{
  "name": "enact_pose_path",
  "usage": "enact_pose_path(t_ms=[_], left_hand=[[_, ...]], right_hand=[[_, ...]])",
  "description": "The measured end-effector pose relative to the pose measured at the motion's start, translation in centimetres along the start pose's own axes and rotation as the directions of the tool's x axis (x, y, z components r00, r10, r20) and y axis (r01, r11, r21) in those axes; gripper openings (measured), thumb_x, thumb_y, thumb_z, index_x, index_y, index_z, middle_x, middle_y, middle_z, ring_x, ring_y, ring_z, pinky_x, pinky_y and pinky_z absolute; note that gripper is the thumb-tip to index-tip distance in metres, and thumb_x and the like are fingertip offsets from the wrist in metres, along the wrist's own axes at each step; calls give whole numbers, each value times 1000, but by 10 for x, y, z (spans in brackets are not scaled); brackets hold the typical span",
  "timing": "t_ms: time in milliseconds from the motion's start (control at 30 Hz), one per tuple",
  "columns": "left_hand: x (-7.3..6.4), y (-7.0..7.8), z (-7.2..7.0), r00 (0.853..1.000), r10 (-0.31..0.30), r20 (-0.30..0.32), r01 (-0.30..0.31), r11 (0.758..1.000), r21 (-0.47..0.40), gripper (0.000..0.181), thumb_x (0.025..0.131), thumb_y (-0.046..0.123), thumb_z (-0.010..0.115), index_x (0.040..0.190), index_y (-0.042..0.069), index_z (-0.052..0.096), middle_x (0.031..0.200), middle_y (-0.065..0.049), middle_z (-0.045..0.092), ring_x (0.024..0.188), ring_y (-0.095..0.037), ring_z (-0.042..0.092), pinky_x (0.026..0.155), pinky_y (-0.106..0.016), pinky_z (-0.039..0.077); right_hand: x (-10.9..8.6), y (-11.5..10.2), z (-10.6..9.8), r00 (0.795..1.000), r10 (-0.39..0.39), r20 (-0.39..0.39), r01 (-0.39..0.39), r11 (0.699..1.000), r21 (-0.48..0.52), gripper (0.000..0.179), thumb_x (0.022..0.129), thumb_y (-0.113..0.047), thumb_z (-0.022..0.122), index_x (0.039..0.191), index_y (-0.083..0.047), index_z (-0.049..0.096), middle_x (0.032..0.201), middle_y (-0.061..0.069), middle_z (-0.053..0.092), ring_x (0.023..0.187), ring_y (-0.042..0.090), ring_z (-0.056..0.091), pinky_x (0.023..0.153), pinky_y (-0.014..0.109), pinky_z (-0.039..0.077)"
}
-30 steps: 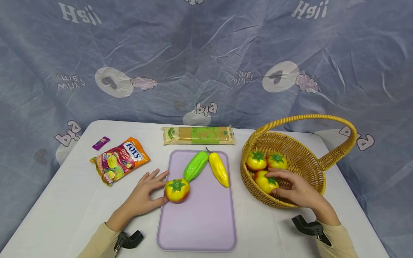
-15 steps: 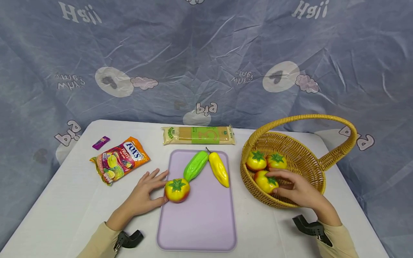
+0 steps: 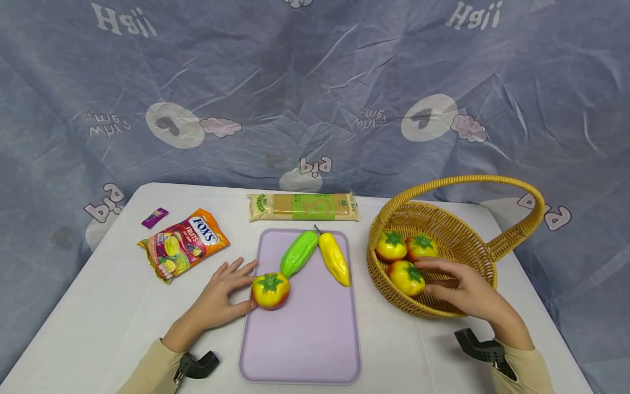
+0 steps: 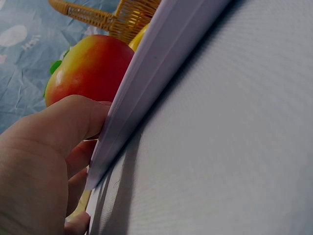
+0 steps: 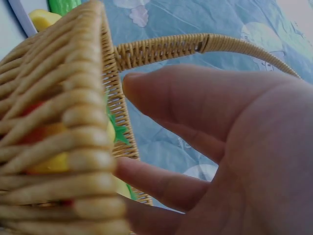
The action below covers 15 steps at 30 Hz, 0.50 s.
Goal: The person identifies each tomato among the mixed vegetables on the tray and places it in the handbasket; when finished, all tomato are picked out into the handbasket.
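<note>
1 tomato (image 3: 270, 295) sits at the tray (image 3: 302, 345)'s 10 o'clock; the left hand (image 3: 216, 301), fingers spread, lies at its 9 o'clock, perhaps to steady it. The right hand (image 3: 467, 287), thumb and fingertips apart, hangs over the wicker basket (image 3: 408, 307)'s 4 o'clock side, beside 3 more tomatoes (image 3: 403, 278), grouped at 9 o'clock, probably kept from rolling by the weave.
</note>
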<state>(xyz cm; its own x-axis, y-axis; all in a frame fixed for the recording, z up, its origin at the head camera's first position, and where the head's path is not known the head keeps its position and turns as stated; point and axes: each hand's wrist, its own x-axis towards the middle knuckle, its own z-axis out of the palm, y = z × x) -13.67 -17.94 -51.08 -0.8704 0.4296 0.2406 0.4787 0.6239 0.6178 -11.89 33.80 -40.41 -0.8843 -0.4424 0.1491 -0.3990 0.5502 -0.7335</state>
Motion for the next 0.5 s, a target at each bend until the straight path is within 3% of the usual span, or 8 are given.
enact_pose_path(t_ms=[267,500], left_hand=[[0,-1,0,1000,1,0,-1,1000,4,47,79,30,80,123,15,74,152,-9,56,147,-47,38,118,-75,18],[0,0,-1,1000,6,3,-6,1000,4,47,78,30,81,122,14,74,152,-9,56,148,-46,38,119,-74,18]], right_hand=[[-1,-2,-3,999,-24,-20,24,1000,-15,42,88,4,73,129,2,65,131,-31,58,117,-13,57,80,16,59],[0,-4,0,996,-66,-54,64,997,-42,43,84,8,74,127,3,66,129,-24,63,117,-14,57,82,16,59]])
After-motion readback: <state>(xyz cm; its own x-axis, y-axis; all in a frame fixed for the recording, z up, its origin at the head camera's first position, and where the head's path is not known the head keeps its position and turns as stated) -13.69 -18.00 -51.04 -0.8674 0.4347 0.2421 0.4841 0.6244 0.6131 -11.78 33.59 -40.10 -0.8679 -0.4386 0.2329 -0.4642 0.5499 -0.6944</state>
